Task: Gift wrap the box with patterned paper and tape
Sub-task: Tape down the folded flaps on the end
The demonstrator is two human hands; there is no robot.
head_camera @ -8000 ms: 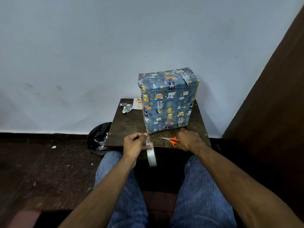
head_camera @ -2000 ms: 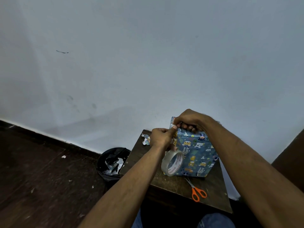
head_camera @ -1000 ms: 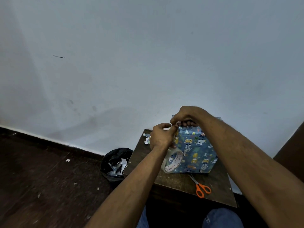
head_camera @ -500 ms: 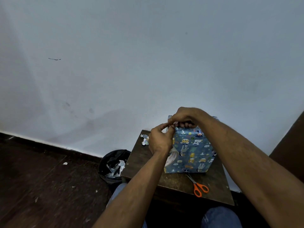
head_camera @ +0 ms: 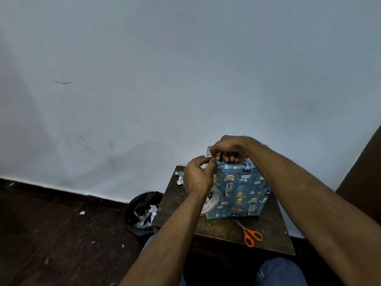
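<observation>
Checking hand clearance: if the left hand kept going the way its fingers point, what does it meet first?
Likely the right hand: the left hand points up-right at the wrapped box's top-left corner, where their fingertips look nearly touching. Depth unclear.

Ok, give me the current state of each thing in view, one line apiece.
box: wrapped in patterned paper, upright on the table.
left hand: fingers pinching at the box's top left corner.
right hand: curled over the box's top edge.
tape roll: hanging beside the box under the left hand.
scissors: lying on the table, blades closed.
bin: open, paper scraps inside.
</observation>
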